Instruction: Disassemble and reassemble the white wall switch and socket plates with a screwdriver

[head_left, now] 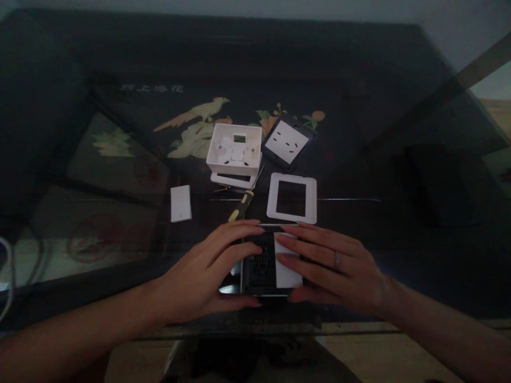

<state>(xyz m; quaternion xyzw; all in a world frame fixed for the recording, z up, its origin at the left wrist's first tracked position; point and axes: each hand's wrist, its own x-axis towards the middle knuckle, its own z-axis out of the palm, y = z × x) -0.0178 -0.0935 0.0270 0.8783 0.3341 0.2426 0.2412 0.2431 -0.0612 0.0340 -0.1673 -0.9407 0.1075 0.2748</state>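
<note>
In front of me lies a black wall switch module (259,284) near the table's front edge. Its right half carries a white rocker plate (288,274); the left half is bare, with the black mechanism showing. My left hand (199,271) grips the module's left side, thumb at the near edge and fingers over the far edge and mechanism. On the other side my right hand (339,260), wearing a ring, holds the right edge with its fingertips on the rocker plate. A loose white rocker plate (181,203) rests to the left. Beyond my hands lies a black-and-yellow screwdriver (241,206).
A white back box (233,166) sits on a white frame (223,181), with small screws nearby. Right of it are a socket module (287,141) and another white frame (272,197). The glass-topped table (359,159) is dark and reflective. A cable (8,271) runs at far left.
</note>
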